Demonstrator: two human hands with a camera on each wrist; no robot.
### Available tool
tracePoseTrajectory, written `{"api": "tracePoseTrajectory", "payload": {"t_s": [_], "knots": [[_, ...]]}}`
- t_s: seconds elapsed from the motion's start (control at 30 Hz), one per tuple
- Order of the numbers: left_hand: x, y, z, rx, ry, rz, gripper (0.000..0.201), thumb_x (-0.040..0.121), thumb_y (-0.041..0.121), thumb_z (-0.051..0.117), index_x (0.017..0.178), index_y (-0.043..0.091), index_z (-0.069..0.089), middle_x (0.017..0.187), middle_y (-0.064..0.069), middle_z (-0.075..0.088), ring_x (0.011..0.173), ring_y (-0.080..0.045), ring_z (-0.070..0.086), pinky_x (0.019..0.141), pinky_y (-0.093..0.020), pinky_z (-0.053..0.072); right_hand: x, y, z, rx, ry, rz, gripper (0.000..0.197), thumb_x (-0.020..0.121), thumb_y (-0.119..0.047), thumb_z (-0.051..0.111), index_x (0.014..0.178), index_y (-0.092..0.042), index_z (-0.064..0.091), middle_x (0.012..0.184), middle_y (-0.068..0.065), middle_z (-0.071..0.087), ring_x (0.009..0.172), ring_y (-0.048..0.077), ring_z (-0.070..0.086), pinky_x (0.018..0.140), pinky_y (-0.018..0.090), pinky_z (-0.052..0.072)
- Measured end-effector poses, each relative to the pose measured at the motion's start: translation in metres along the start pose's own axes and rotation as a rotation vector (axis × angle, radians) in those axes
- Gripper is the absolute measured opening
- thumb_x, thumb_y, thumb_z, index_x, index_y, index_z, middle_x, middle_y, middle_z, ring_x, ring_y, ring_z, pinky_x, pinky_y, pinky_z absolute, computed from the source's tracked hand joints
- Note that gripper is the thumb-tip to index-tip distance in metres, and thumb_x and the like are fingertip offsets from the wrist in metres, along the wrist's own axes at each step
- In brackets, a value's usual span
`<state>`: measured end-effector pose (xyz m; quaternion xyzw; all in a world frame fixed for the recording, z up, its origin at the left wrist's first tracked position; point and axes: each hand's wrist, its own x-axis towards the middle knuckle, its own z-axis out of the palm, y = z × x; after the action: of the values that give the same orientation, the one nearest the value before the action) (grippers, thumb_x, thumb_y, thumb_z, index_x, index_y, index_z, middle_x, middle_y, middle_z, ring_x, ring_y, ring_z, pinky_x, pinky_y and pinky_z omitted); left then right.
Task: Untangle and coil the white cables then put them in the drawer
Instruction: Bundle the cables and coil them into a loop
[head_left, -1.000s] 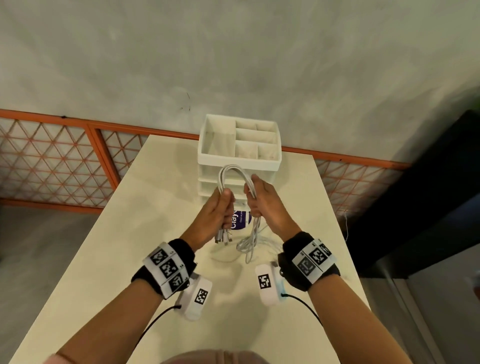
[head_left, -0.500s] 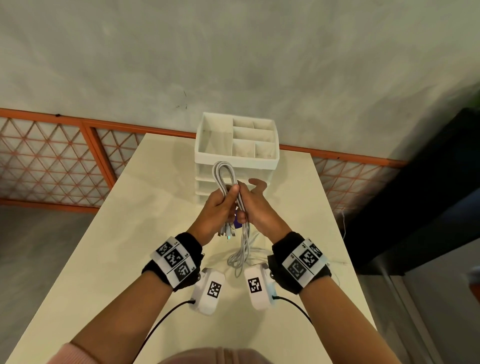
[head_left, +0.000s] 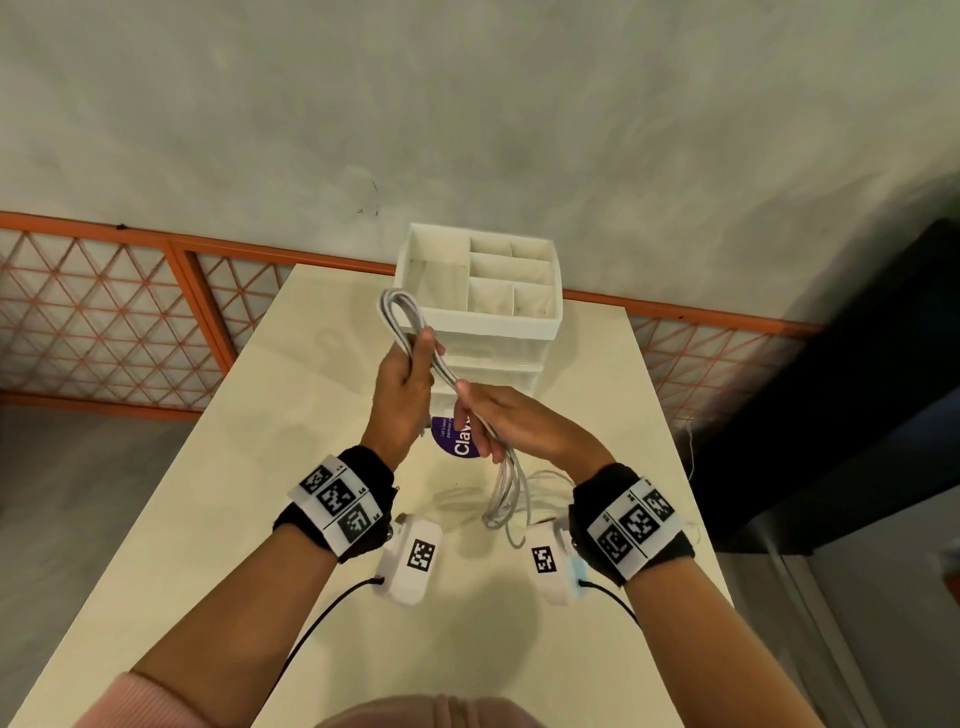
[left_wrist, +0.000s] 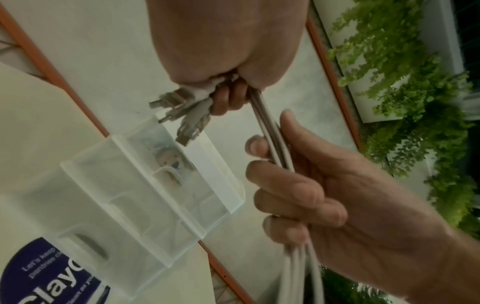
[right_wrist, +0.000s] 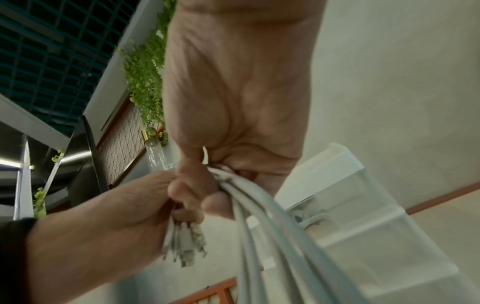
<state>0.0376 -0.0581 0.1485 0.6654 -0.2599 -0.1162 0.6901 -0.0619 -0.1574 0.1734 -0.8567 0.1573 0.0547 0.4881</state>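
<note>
Both hands, L & R, grip white cables above bench; drawer unit at far edge, top tray compartments bare.

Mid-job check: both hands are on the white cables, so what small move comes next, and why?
Probably the right hand brings the hanging strands up to the left hand, adding another loop: the white cables already form one loop there, but slack dangles onto the table.

Black wristbands with square-code tags, white wrist cameras, black leads, pink sleeve
</note>
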Motion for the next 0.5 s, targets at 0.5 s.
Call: {"api": "tracePoseTrajectory", "payload": {"t_s": [0.5], "knots": [[0.033, 0.000, -0.033, -0.539, 0.143, -0.246, 0.037, 0.100, 0.037, 0.036, 0.067, 0.020, 0.041, 0.046, 0.012, 0.039, 0.044, -0.006, 0.037, 0.044, -0.019, 0.035, -0.026, 0.040, -0.009, 0.037, -0.204, 0.056, 0.041, 0.101, -0.039, 0.033, 0.129, -0.021, 0.056, 0.065, -0.004, 0.034, 0.052, 0.006, 0.033, 0.051, 0.014, 0.031]]}}
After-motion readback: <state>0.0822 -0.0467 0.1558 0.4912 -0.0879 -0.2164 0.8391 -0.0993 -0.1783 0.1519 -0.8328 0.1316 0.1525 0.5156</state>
